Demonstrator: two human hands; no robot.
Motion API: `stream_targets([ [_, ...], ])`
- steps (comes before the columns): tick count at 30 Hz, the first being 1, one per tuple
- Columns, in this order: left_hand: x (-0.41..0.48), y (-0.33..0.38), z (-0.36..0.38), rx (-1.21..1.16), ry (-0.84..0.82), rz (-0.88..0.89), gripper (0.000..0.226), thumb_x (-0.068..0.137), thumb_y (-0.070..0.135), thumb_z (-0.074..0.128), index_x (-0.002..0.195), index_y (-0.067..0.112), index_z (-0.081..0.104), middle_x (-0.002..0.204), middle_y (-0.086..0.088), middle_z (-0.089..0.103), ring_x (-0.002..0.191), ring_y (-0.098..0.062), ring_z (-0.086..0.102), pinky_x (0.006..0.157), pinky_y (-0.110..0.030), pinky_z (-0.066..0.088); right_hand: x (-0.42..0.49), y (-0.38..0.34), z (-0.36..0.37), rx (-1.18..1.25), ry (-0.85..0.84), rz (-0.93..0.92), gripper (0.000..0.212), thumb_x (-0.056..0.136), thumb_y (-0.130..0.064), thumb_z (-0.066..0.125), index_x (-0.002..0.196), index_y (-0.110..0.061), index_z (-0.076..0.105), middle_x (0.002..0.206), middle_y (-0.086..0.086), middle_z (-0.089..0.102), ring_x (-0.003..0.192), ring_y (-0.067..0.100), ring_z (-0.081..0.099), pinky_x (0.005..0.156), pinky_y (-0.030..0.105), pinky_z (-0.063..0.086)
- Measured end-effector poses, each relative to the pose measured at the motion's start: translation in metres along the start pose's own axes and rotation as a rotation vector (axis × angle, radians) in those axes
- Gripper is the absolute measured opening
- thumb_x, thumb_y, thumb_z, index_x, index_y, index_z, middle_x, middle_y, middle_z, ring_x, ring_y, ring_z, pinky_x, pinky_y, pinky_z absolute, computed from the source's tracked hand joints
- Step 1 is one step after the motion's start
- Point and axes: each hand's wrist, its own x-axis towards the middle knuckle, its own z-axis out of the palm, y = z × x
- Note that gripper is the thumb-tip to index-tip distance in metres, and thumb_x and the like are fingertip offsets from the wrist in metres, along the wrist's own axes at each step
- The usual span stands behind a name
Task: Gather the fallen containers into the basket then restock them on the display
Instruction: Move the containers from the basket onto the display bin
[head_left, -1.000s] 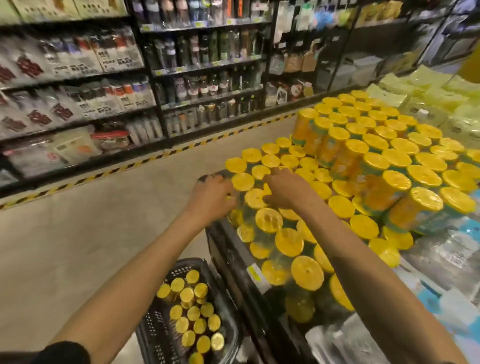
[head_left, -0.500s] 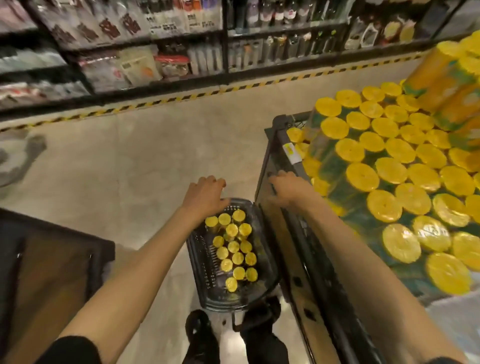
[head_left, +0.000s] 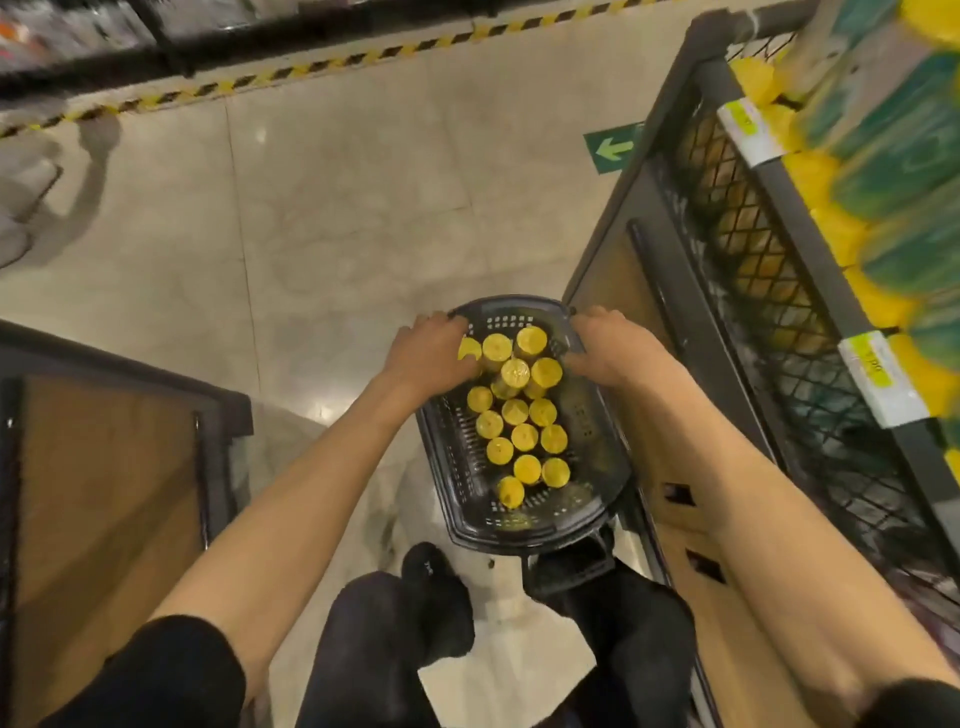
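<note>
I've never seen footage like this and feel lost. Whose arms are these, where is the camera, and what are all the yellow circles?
The camera sits on a person's head, looking down at their own arms. The left hand and right hand reach into a black basket on the floor. The yellow circles are lids of containers standing upright inside it. Both hands are at the farthest ones; whether either has gripped one is unclear. At right, blurred, is the display stocked with the same product.

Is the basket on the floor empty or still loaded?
Still loaded: the black basket holds many yellow-lidded containers, mostly upright with lids facing up.
</note>
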Motion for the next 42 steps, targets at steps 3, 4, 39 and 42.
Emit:
stream_targets([
  [3, 0.029, -0.015, 0.047, 0.009, -0.007, 0.058, 0.047, 0.090, 0.039, 0.054, 0.128, 0.012, 0.055, 0.124, -0.015, 0.056, 0.116, -0.035, 0.051, 0.088, -0.044, 0.045, 0.033, 0.002, 0.051, 0.006, -0.034, 0.039, 0.049, 0.094, -0.039, 0.057, 0.132, -0.009, 0.049, 0.132, 0.015, 0.049, 0.121, 0.035, 0.047, 0.092, 0.045, 0.046],
  [4, 0.039, -0.019, 0.064, 0.009, -0.011, 0.076, 0.047, 0.089, 0.038, 0.054, 0.128, 0.011, 0.055, 0.125, -0.015, 0.056, 0.117, -0.036, 0.051, 0.088, -0.045, 0.047, 0.044, 0.003, 0.069, 0.015, -0.045, 0.047, 0.050, 0.094, -0.039, 0.057, 0.133, -0.010, 0.048, 0.132, 0.015, 0.048, 0.122, 0.035, 0.047, 0.092, 0.045, 0.046],
  [39, 0.243, -0.045, 0.333, 0.403, 0.142, 0.507, 0.077, 0.081, 0.062, 0.063, 0.140, 0.017, 0.044, 0.134, -0.010, 0.054, 0.122, -0.034, 0.044, 0.094, -0.047, 0.042, 0.235, 0.065, 0.328, 0.002, 0.260, 0.114, 0.074, 0.088, -0.035, 0.070, 0.147, -0.009, 0.034, 0.144, 0.015, 0.040, 0.133, 0.033, 0.038, 0.101, 0.048, 0.043],
  [42, 0.244, -0.049, 0.338, 0.405, 0.180, 0.519, 0.075, 0.080, 0.064, 0.064, 0.135, 0.017, 0.047, 0.130, -0.010, 0.055, 0.119, -0.034, 0.045, 0.092, -0.047, 0.042, 0.235, 0.064, 0.330, -0.018, 0.289, 0.123, 0.074, 0.085, -0.036, 0.073, 0.144, -0.008, 0.038, 0.142, 0.014, 0.041, 0.132, 0.032, 0.037, 0.097, 0.047, 0.045],
])
